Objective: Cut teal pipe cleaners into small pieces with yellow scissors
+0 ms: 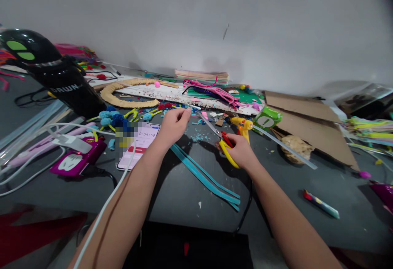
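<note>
My left hand (176, 123) is closed in a pinch above the middle of the table; what its fingertips hold is too small to make out. My right hand (241, 152) grips scissors (229, 148) with red and yellow handles. The blades point up and left, their tips close to my left fingertips. Teal pipe cleaners (205, 177) lie on the table below and between my hands. Small blue clippings (199, 136) are scattered under the blades. Just beyond my right hand sits a yellow glue gun (245, 126) with a long clear glue stick (285, 146) in its back.
At left are a phone (147, 138), a purple power strip (78, 160), a white cable and a tall black bottle (70, 87). A tan ring (115, 97) and pink pipe cleaners (211, 91) lie behind. Cardboard (310, 127), a green packet (268, 117) and a marker-like tube (321, 204) are at right.
</note>
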The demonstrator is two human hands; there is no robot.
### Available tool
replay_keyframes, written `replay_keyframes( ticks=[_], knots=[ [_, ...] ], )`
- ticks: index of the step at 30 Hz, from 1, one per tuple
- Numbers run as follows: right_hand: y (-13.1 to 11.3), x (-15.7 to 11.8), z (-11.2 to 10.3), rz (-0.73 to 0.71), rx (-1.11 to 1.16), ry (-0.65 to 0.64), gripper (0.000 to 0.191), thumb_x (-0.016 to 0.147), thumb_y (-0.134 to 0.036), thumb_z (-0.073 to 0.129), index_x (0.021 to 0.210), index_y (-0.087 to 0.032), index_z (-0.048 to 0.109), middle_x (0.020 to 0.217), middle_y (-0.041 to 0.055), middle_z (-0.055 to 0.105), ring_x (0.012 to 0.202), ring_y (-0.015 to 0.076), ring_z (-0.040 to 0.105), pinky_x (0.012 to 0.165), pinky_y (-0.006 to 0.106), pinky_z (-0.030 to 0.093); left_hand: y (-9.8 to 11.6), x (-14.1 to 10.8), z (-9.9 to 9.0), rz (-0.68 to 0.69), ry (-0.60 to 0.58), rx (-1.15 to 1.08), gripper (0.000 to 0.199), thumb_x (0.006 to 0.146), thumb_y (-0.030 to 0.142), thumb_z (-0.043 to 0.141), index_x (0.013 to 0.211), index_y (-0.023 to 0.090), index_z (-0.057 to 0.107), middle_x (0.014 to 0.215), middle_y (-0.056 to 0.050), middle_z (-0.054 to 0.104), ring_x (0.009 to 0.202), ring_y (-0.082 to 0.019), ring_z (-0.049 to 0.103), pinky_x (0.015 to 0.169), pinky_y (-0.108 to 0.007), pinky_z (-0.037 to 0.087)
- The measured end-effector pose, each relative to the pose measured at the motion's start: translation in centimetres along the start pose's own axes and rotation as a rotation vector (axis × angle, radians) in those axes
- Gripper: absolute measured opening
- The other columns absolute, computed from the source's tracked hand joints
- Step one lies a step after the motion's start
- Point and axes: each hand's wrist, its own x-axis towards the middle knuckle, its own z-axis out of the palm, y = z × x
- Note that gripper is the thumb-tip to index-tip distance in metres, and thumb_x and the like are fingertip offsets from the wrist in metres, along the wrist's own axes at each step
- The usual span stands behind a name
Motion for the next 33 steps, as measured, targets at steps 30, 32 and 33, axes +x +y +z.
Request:
replay_keyframes(
  ticks=[30,32,33],
  knots=[
    [0.37,-0.02,0.26,-0.04,-0.049,0.001,0.021,0.071,-0.031,0.061,0.06,-0.018,0.05,0.055,-0.0033,0.041,0.056,0.0112,0.036,0.052,0.025,0.025,0.04,0.01,0.07,-0.018,-0.033,-0.038,0.047,0.092,0.046,0.047,0.055,0.019,0.035,0.053,0.003,0.029,0.05,-0.01,0.028,0.05,-0.029,0.02],
    [0.49,0.06,0.28,-0.037,-0.037,0.011,0.02,0.071,-0.031,0.061,0.06,-0.018,0.05,0.055,-0.0031,0.041,0.056,0.0113,0.036,0.052,0.024,0.026,0.06,0.0,0.07,-0.015,-0.033,-0.032,0.047,0.092,0.047,0.047,0.055,0.019,0.036,0.053,0.003,0.029,0.05,-0.01,0.028,0.05,-0.029,0.02],
    [0.5,0.08,0.25,-0.033,-0.03,0.017,0.021,0.071,-0.031,0.062,0.06,-0.018,0.05,0.055,-0.0031,0.041,0.057,0.0114,0.036,0.052,0.024,0.026,0.06,0.01,0.07,-0.014,-0.035,-0.028,0.047,0.092,0.047,0.047,0.055,0.019,0.036,0.053,0.003,0.029,0.05,-0.01,0.028,0.05,-0.029,0.021]
  ],
)
